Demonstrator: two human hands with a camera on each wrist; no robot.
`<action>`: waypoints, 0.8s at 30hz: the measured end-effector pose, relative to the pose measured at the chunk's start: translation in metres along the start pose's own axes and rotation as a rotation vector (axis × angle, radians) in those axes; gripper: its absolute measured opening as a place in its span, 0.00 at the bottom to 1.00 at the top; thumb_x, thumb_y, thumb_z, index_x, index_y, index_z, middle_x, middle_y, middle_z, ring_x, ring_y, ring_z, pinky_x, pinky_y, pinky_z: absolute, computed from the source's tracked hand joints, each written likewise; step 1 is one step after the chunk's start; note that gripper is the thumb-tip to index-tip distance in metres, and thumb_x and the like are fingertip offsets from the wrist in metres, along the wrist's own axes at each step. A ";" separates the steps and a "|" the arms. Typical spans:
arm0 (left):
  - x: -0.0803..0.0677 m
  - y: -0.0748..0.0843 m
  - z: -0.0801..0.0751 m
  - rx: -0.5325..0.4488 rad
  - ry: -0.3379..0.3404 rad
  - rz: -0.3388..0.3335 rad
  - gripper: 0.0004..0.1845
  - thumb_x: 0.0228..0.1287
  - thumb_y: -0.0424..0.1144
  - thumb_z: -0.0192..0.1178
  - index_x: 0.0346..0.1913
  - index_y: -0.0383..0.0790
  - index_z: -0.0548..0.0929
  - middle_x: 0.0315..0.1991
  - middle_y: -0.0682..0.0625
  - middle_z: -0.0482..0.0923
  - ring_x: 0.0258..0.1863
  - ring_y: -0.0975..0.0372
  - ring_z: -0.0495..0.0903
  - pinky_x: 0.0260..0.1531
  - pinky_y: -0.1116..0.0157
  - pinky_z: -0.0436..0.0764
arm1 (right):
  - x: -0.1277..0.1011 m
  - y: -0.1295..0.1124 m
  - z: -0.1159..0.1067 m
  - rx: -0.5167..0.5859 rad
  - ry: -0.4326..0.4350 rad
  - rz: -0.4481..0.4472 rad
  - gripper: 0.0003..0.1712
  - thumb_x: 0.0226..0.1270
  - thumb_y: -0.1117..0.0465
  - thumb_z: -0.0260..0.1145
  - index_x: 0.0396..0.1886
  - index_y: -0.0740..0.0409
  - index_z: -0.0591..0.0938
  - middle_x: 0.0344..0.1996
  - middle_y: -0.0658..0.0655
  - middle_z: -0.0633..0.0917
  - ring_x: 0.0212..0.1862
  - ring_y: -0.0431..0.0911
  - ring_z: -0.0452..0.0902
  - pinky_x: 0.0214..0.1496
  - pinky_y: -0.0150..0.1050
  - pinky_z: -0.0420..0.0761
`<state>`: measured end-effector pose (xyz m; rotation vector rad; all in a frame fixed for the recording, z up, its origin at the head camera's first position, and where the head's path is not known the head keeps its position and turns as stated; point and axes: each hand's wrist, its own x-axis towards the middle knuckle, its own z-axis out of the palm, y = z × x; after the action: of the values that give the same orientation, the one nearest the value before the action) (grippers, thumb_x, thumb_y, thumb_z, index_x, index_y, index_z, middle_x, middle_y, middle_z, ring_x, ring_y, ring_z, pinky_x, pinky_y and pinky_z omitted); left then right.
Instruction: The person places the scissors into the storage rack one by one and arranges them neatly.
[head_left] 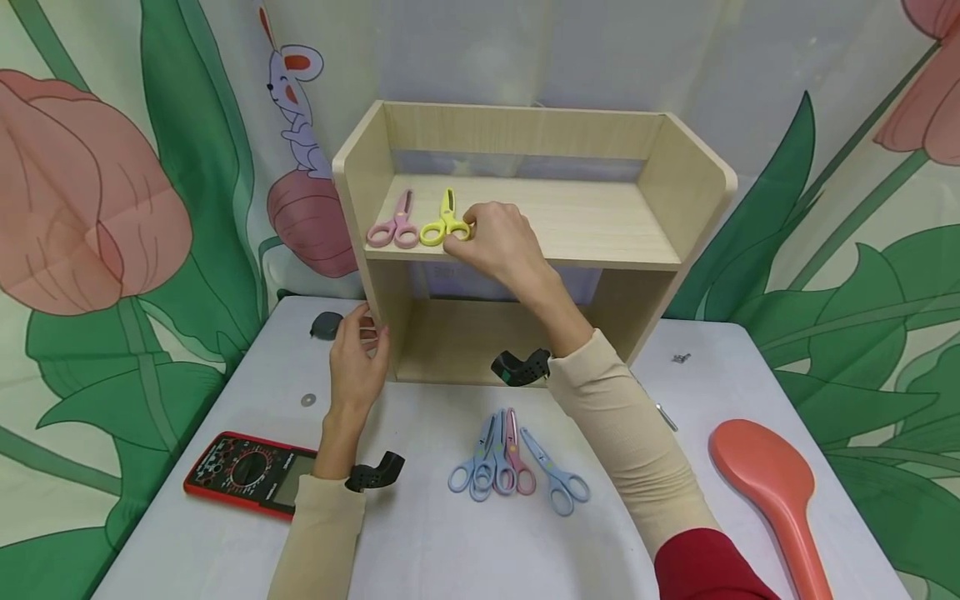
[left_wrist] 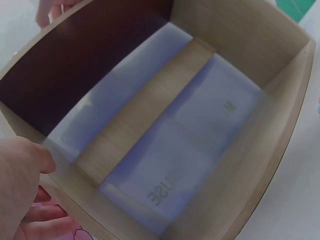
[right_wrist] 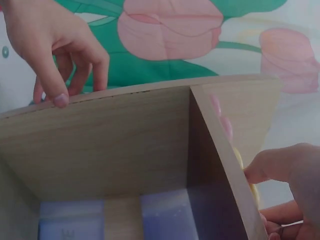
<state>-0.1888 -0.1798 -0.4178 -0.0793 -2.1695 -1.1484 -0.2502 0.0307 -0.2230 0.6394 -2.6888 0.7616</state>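
Observation:
A small light-wood shelf [head_left: 693, 179] stands on the table. On its upper board, pink-handled scissors [head_left: 402, 223] lie at the left with yellow scissors [head_left: 447, 222] beside them, blades toward the back. My right hand [head_left: 504, 237] pinches the yellow scissors by the right handle loop at the board's front edge. Low on the shelf's left side, my left hand [head_left: 358, 358] holds the panel, thumb at the front edge and fingers on the outside. The right wrist view shows this left hand [right_wrist: 60, 47] from across the lower compartment, and the yellow scissors [right_wrist: 239, 157] partly hidden.
In front of the shelf lie several blue-handled scissors [head_left: 558, 479] and a pink-handled pair [head_left: 517, 467]. A red-and-black multimeter [head_left: 247, 471] is at the left, partly under the left forearm. An orange-red paddle-shaped object [head_left: 765, 467] lies right. Small metal pieces [head_left: 681, 358] sit behind it.

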 end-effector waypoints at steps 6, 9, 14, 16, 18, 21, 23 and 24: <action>0.000 -0.001 0.000 -0.002 -0.007 -0.003 0.24 0.69 0.33 0.60 0.66 0.31 0.71 0.49 0.33 0.76 0.46 0.46 0.83 0.46 0.52 0.89 | -0.015 0.004 -0.001 0.062 0.063 -0.042 0.25 0.61 0.50 0.64 0.50 0.64 0.83 0.29 0.54 0.79 0.34 0.47 0.72 0.35 0.37 0.73; 0.000 -0.002 0.000 -0.008 -0.009 -0.003 0.24 0.70 0.33 0.60 0.66 0.31 0.71 0.49 0.33 0.76 0.47 0.46 0.83 0.46 0.50 0.88 | -0.031 0.008 0.003 0.080 0.151 -0.119 0.27 0.62 0.50 0.66 0.54 0.66 0.82 0.32 0.58 0.80 0.35 0.49 0.73 0.38 0.41 0.76; 0.000 -0.002 0.000 0.000 -0.015 -0.008 0.23 0.71 0.33 0.58 0.66 0.31 0.70 0.50 0.33 0.76 0.48 0.46 0.83 0.47 0.49 0.88 | -0.066 0.018 0.016 0.074 0.252 -0.216 0.26 0.60 0.49 0.70 0.50 0.65 0.82 0.34 0.59 0.81 0.36 0.50 0.75 0.36 0.43 0.79; 0.000 -0.001 -0.001 0.002 -0.016 -0.011 0.23 0.71 0.32 0.58 0.66 0.31 0.70 0.50 0.33 0.76 0.48 0.45 0.83 0.47 0.49 0.88 | -0.080 0.024 0.024 0.072 0.249 -0.228 0.27 0.59 0.49 0.71 0.50 0.65 0.81 0.37 0.59 0.82 0.38 0.52 0.77 0.37 0.44 0.81; 0.000 -0.001 -0.001 0.009 -0.015 -0.012 0.23 0.72 0.32 0.58 0.66 0.32 0.70 0.50 0.33 0.76 0.48 0.46 0.83 0.47 0.49 0.88 | -0.094 0.029 0.032 0.061 0.225 -0.233 0.29 0.58 0.48 0.72 0.51 0.65 0.81 0.39 0.59 0.82 0.41 0.52 0.78 0.40 0.45 0.82; 0.000 -0.001 -0.001 0.011 -0.013 -0.011 0.22 0.72 0.32 0.58 0.66 0.32 0.70 0.50 0.33 0.76 0.48 0.45 0.83 0.47 0.49 0.88 | -0.115 0.040 0.044 0.038 0.161 -0.220 0.30 0.58 0.47 0.72 0.53 0.64 0.81 0.43 0.60 0.83 0.44 0.52 0.78 0.44 0.45 0.83; 0.000 0.000 -0.001 0.012 -0.014 -0.010 0.22 0.72 0.32 0.58 0.66 0.32 0.70 0.50 0.33 0.76 0.48 0.46 0.83 0.47 0.50 0.88 | -0.128 0.047 0.053 0.017 0.110 -0.199 0.31 0.58 0.46 0.72 0.54 0.63 0.80 0.45 0.59 0.83 0.45 0.51 0.78 0.46 0.46 0.82; 0.000 0.000 -0.001 0.011 -0.015 -0.010 0.22 0.72 0.32 0.58 0.66 0.32 0.70 0.51 0.33 0.76 0.48 0.46 0.83 0.47 0.50 0.88 | -0.135 0.051 0.057 0.007 0.085 -0.188 0.32 0.58 0.46 0.72 0.55 0.62 0.80 0.46 0.59 0.83 0.46 0.51 0.78 0.48 0.46 0.82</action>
<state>-0.1882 -0.1810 -0.4171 -0.0726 -2.1916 -1.1450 -0.1654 0.0841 -0.3416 0.8290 -2.5072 0.7309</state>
